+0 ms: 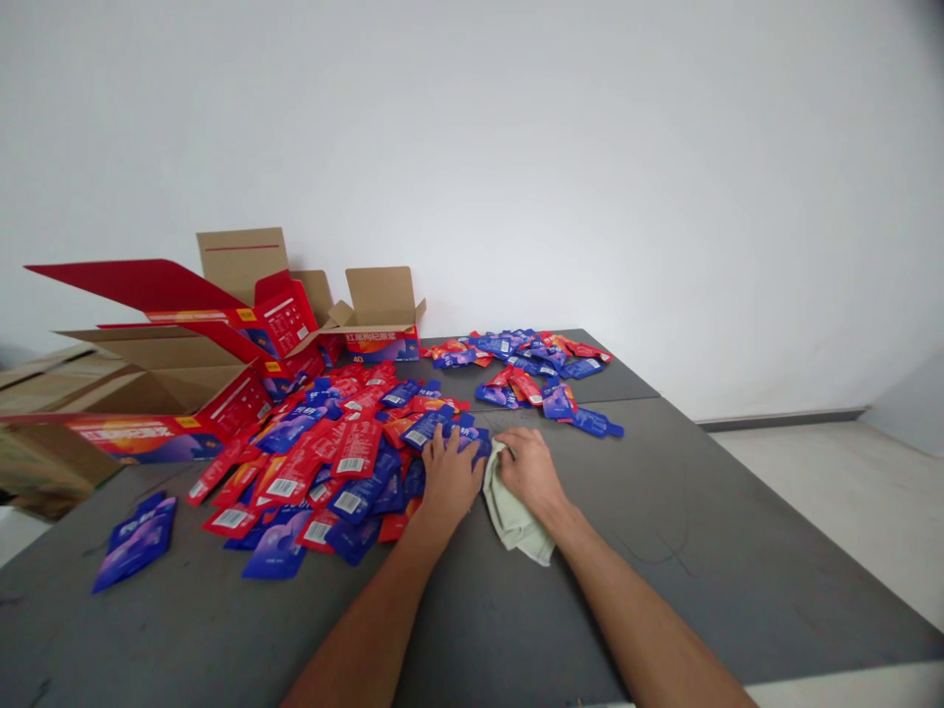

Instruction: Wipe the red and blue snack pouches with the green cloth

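My left hand [449, 477] lies flat with fingers spread on the right edge of a big pile of red and blue sachets [331, 457] on the grey table [693, 531]. My right hand [529, 467] rests just beside it, fingers curled on a pale green cloth [512, 519] that lies on the table between both hands. A blue sachet [461, 438] sits under the left fingertips.
Open red-and-cardboard cartons [184, 383] stand at the back left. A second, smaller heap of sachets [538, 369] lies at the far middle. A few blue sachets [137, 541] lie apart at the left. White wall behind, floor to the right.
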`<state>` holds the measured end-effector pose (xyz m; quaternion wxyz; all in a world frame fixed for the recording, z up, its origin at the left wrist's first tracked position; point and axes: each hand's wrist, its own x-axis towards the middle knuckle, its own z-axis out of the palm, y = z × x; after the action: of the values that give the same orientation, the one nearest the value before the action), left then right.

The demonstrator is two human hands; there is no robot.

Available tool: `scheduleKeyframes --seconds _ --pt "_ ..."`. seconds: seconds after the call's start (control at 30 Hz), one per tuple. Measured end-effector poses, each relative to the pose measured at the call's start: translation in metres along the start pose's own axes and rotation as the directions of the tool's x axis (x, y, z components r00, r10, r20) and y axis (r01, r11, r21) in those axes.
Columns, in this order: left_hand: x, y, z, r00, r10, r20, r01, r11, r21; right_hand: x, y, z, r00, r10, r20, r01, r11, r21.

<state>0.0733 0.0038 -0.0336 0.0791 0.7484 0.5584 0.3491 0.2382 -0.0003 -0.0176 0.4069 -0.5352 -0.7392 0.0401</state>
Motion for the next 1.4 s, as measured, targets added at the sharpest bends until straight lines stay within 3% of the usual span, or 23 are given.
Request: scheduleKeyframes --seconds 0.13,0.23,0.37,0.57,0.83,1.07,1.23,1.4 --pt "-0.003 0.011 -0.001 0.996 -0.009 0.094 -0.021 0.95 0.311 0.001 0.005 -0.006 0.997 0.068 0.041 -0.066 0.996 -0.051" --pt "0.006 0.02 -0.003 0.992 -0.005 0.126 -0.047 0.912 0.408 0.002 0.011 -0.011 0.994 0.101 0.043 -0.099 0.993 -0.065" --pt "0.034 0.025 0.007 0.978 0.121 0.168 -0.176 0.914 0.364 0.005 0.024 -0.011 0.993 0.116 0.017 -0.114 0.992 -0.052" --pt "0.095 0.023 0.038 0.933 0.25 0.258 -0.319 0.907 0.275 0.008 0.042 -0.005 0.984 0.153 -0.087 -0.153 0.988 0.005" --pt "0.161 0.02 0.083 0.976 0.069 0.208 -0.131 0.943 0.305 0.011 0.048 -0.007 0.975 0.185 -0.126 -0.178 0.982 0.065" --pt "0.161 0.017 0.091 0.97 -0.004 0.243 -0.07 0.954 0.293 0.011 0.047 -0.006 0.975 0.18 -0.128 -0.173 0.983 0.069" --pt "0.151 0.016 0.076 0.978 -0.047 0.205 -0.007 0.967 0.255 0.01 0.045 -0.008 0.977 0.174 -0.126 -0.167 0.984 0.067" --pt "0.139 0.015 0.051 0.989 -0.106 0.101 0.094 0.988 0.122 0.009 0.044 -0.009 0.975 0.166 -0.146 -0.157 0.985 0.066"
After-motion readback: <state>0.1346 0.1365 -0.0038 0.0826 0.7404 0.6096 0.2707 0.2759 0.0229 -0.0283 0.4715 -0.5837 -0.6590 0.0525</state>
